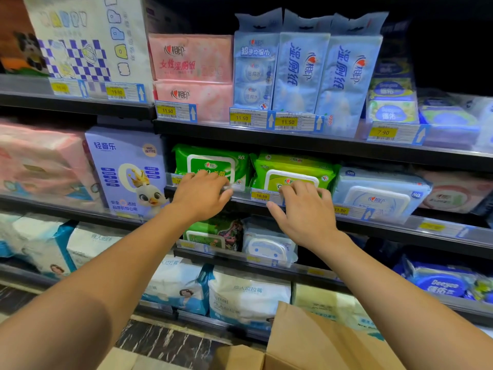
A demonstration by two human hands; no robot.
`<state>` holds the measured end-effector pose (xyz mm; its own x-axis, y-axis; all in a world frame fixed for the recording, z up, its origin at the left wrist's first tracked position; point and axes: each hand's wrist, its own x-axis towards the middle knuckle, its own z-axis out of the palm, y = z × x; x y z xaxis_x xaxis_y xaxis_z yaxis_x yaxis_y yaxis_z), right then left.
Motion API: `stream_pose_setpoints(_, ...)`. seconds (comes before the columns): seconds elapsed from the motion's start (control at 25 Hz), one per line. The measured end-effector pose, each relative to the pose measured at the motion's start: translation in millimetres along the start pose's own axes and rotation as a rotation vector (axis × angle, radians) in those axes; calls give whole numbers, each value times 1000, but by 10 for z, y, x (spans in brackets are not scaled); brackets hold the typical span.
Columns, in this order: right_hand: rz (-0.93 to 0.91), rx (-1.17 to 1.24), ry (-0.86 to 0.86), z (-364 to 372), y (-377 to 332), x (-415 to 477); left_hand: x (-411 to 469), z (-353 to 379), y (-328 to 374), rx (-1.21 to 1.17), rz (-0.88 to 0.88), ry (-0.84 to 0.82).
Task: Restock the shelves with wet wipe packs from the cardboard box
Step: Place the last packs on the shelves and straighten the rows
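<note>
**A:** Step in hand?

**B:** Facing up stock, I judge. Both hands are at the middle shelf, centre of frame. The left hand [200, 193] lies over the clear front rail [241, 190], fingers on the lower edge of the dark green wet wipe pack [210, 161]. The right hand [304, 206] rests with fingers spread and fairly straight on the white lid of the light green wet wipe pack [290, 169], clamping nothing.

**A:** Left hand gripping?

**B:** Cannot tell. Its thumb is hidden, so it could be a pinch or a plain press.

**A:** Where is the supply?

**B:** The cardboard box [314, 343] is at the bottom of frame, right of centre, flaps up. Its contents are out of sight.

**A:** Next move?

**B:** Probably seat both green packs behind the rail, then reach down to the box for another. That means drawing the hands clear of the rail without tugging a pack forward.

**A:** What stands in the way?

**B:** The rail lip with the 10.50 price tag [261, 196] sits just under the right fingertips. A blue lidded wipe pack [378, 193] is tight against the light green one on its right. A lilac duck-print pack [125, 169] sits left of the dark green. The shelf above overhangs closely, leaving little headroom.
</note>
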<state>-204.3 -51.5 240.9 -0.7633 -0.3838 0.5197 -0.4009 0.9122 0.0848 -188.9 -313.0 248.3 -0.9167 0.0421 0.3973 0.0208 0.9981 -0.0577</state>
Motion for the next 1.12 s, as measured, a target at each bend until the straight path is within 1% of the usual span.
stream_pose_setpoints(0.12,7,9,-47,-21,-15,41,9,35,28,-48,-16,-14)
stream_pose_setpoints(0.16,0,18,-72,-38,-9,42,-11,37,9,-80,-36,27)
stream_pose_setpoints(0.2,-5,34,-90,-55,7,27,-48,33,-16,-112,-85,116)
stream_pose_setpoints(0.24,-2,52,-90,-69,34,-7,-90,31,-53,-148,-171,238)
stream_pose_setpoints(0.28,13,72,-68,-80,66,-61,-137,10,-89,-187,-299,342)
stream_pose_setpoints(0.32,43,96,-23,-85,106,-116,-163,-32,-130,-242,-444,393)
stream_pose_setpoints(0.36,89,128,29,-83,153,-165,-156,-57,-185,-309,-591,369)
stream_pose_setpoints(0.4,144,160,73,-69,196,-209,-112,-54,-264,-377,-705,289)
stream_pose_setpoints(0.44,199,186,103,-62,239,-250,-62,-66,-334,-441,-781,183)
stream_pose_setpoints(0.48,241,212,115,-69,272,-289,-19,-72,-399,-504,-809,87)
stream_pose_setpoints(0.52,255,248,122,-90,286,-315,2,-70,-448,-542,-807,28)
stream_pose_setpoints(0.56,243,300,121,-115,265,-335,14,-41,-485,-560,-795,13)
stream_pose_setpoints(0.64,158,421,54,-214,61,-328,-22,-6,-471,-530,-775,92)
stream_pose_setpoints(0.72,43,540,-108,-231,-297,-225,-80,12,-432,-493,-762,210)
stream_pose_setpoints(0.76,27,636,-198,-235,-496,-142,-104,9,-406,-486,-747,243)
stream_pose_setpoints(0.8,53,763,-288,-191,-693,-26,-113,17,-394,-486,-725,257)
stream_pose_setpoints(0.88,206,1015,-393,-71,-968,242,-120,43,-406,-480,-690,239)
stream_pose_setpoints(0.92,302,1092,-401,-9,-1063,387,-126,52,-425,-481,-683,221)
stream_pose_setpoints(0.96,387,1132,-375,39,-1129,505,-125,57,-440,-486,-679,212)
stream_pose_setpoints(1.04,488,1095,-297,102,-1222,666,-122,49,-475,-515,-671,211)
stream_pose_setpoints(1.12,510,975,-236,146,-1299,733,-108,33,-524,-568,-665,211)
